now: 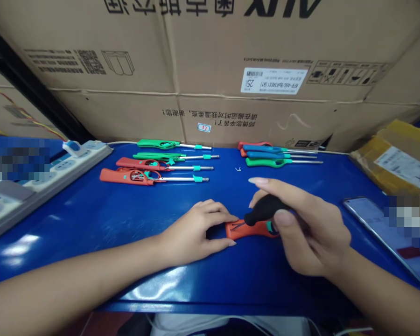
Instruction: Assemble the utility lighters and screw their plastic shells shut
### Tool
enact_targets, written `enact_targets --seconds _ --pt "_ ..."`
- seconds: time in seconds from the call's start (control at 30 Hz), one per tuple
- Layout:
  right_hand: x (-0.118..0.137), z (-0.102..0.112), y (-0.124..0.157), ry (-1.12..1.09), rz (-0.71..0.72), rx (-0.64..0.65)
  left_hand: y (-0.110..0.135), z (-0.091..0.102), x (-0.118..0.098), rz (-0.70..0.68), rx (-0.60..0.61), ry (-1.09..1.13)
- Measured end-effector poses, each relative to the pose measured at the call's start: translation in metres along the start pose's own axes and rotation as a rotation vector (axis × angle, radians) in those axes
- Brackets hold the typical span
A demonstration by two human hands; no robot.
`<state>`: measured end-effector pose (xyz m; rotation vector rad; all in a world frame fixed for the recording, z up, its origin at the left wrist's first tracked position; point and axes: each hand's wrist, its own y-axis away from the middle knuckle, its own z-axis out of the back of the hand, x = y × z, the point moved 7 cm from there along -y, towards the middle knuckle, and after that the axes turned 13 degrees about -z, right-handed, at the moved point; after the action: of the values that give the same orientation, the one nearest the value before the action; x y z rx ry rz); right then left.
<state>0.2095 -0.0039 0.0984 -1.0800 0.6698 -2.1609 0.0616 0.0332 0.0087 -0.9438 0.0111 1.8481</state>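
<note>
An orange lighter (254, 230), the long-necked kind, lies flat on the blue table (91, 261) in front of me. My left hand (199, 228) pinches its left end between thumb and fingers. In my right hand (308, 228) is a screwdriver with a black handle (266, 208). Its thin shaft slants down and left, with the tip at the lighter's left part; whether it sits in a screw I cannot tell. The lighter's right end is hidden behind my right hand. A green-blue piece shows near that end.
Orange lighters (129, 177) and green lighters (157, 143) lie in a row at the back left. More lighters (266, 162) are stacked at the back right, near small bits (238, 169). A power strip (49, 182), a phone (381, 228) and cardboard boxes (210, 56) border the table.
</note>
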Motion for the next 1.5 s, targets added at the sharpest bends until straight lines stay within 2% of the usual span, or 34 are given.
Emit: enact_targets --seconds 0.07,0.17,0.3,0.57,0.67,0.83,0.97,1.03,1.17,1.23,1.4,1.5 --pt "0.003 0.003 -0.002 0.056 0.042 -0.069 0.0 0.0 0.0 -0.002 0.0 0.003" --pt "0.001 0.006 -0.003 0.104 0.027 -0.126 0.0 0.0 0.0 0.006 -0.002 0.007" --pt "-0.006 0.006 -0.001 0.024 -0.046 -0.084 0.0 0.0 0.001 0.016 0.003 0.008" --pt "-0.004 0.001 0.0 -0.067 -0.075 0.006 0.002 -0.002 0.002 0.011 0.006 0.001" --pt "-0.003 -0.002 -0.003 -0.081 -0.031 0.032 0.002 -0.002 0.003 0.009 0.004 0.002" --pt "-0.004 0.002 -0.001 0.034 0.033 -0.021 0.001 -0.002 0.001 0.015 0.017 0.009" --pt "-0.012 -0.004 0.002 -0.058 -0.092 0.087 0.001 -0.002 0.002 0.019 0.013 0.011" --pt "-0.01 -0.007 0.002 -0.073 -0.087 0.114 0.001 -0.002 0.002 0.015 0.006 0.007" --pt "-0.001 -0.002 -0.001 0.044 0.046 -0.006 0.001 -0.002 0.003 0.01 0.005 0.004" --pt "-0.002 0.001 -0.001 0.075 0.061 -0.045 0.001 -0.002 0.003 0.014 0.009 0.005" --pt "-0.017 -0.006 0.003 -0.124 -0.115 0.087 0.001 -0.002 0.001 0.004 0.01 0.003" --pt "-0.01 -0.005 0.002 -0.062 -0.036 0.055 0.001 -0.001 0.001 -0.004 0.009 -0.002"
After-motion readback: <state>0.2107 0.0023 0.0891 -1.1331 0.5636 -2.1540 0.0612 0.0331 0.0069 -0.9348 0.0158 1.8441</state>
